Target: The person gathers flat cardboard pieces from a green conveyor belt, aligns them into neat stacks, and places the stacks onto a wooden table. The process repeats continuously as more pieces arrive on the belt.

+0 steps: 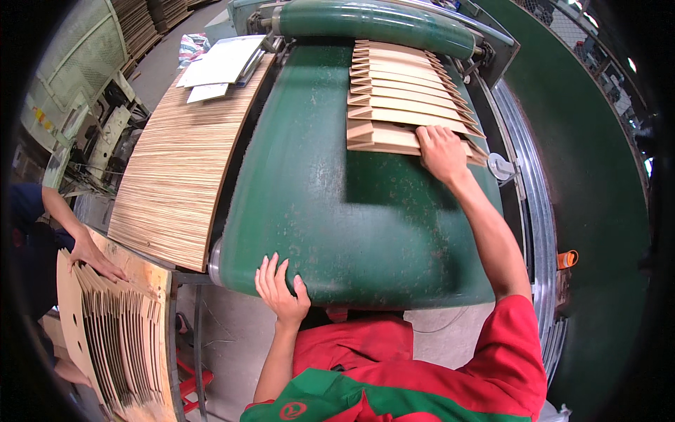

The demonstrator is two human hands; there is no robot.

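The folded cardboard pieces (404, 93) lie on the right half of the green conveyor belt (302, 183), running toward its far end in a shingled row. I'd guess they overlap like that so each one leans on its neighbour and the row keeps its order. At the near end of the row, the worker's right hand (441, 151) has its fingers bent over the nearest folded piece (387, 137); the thumb is out of my sight, so I can't tell whether it grips or only presses, but the hold looks meant to keep that piece square with the others. The left hand (281, 290) is free of any piece, fingers spread at the belt's near left edge, perhaps for balance.

The pieces are tan and stiff, with sharp creases and ends that open into narrow wedges. The belt under them is smooth and scuffed with pale flecks; a glossy green roller (373, 28) spans its far end. Left of the belt stands a block of stacked cardboard (190, 148), its packed edges finely striped, with white sheets (221, 63) laid flat on top, seemingly parked out of the way. Beyond the belt's near left corner, a co-worker's hand (95, 257) rests on a fanned bundle of brown board (123, 337) on a wooden bench (144, 266).
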